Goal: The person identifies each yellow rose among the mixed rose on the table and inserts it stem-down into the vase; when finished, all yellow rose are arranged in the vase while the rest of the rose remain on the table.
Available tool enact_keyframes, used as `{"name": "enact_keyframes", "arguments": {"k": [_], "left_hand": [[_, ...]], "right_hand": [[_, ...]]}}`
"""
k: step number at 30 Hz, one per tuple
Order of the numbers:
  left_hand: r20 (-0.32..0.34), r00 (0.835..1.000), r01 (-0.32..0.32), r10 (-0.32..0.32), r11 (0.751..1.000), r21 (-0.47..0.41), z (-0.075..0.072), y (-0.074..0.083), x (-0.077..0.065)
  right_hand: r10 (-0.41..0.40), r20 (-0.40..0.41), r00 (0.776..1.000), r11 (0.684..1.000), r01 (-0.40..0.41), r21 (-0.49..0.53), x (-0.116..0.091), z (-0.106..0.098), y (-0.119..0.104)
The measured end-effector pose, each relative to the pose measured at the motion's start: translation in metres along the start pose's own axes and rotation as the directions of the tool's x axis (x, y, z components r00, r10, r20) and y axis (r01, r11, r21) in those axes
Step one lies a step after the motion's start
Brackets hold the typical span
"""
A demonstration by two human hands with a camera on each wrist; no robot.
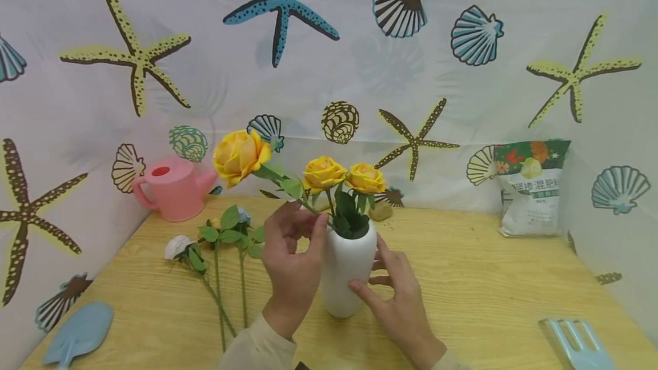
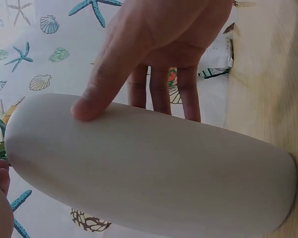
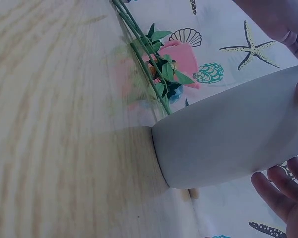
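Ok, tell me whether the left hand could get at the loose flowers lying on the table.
Probably yes, once freed: the left hand pinches a yellow rose stem at the white vase. The loose flowers lie just to its left with nothing between.

pink watering can (image 1: 172, 189), fertiliser bag (image 1: 530, 190), blue trowel (image 1: 77, 334), blue rake (image 1: 577, 342)

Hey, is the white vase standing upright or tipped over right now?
Upright. The white vase stands on its base on the wooden table, yellow roses rising from its mouth, with the right hand against its side.
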State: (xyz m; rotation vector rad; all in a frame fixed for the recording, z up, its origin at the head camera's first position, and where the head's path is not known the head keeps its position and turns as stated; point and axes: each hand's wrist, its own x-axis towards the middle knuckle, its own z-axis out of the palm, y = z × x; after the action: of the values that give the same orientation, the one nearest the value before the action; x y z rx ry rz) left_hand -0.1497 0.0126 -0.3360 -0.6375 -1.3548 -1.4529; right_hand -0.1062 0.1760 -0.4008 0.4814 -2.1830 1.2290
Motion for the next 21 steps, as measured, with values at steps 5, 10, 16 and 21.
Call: {"name": "enact_keyframes", "arguments": {"k": [5, 10, 16, 21], "left_hand": [[0.033, 0.997, 0.075, -0.077, 0.996, 0.042, -0.001, 0.0, -0.005], [0.088, 0.989, 0.106, -0.117, 0.987, 0.121, -0.003, 0.0, -0.007], [0.168, 0.986, 0.009, -0.011, 1.0, 0.014, -0.01, -0.007, 0.0], [0.121, 0.99, -0.044, 0.075, 0.968, -0.246, -0.018, -0.011, 0.015]], "right_hand": [[0.003, -0.003, 1.0, 1.0, -0.003, -0.002, 0.0, 0.0, -0.001], [0.021, 0.0, 1.0, 1.0, -0.021, -0.011, 0.0, 0.0, -0.002], [0.004, -0.004, 1.0, 1.0, -0.004, -0.023, 0.0, 0.0, -0.001], [-0.009, 0.0, 1.0, 1.0, 0.009, -0.021, 0.0, 0.0, -0.001]]}}
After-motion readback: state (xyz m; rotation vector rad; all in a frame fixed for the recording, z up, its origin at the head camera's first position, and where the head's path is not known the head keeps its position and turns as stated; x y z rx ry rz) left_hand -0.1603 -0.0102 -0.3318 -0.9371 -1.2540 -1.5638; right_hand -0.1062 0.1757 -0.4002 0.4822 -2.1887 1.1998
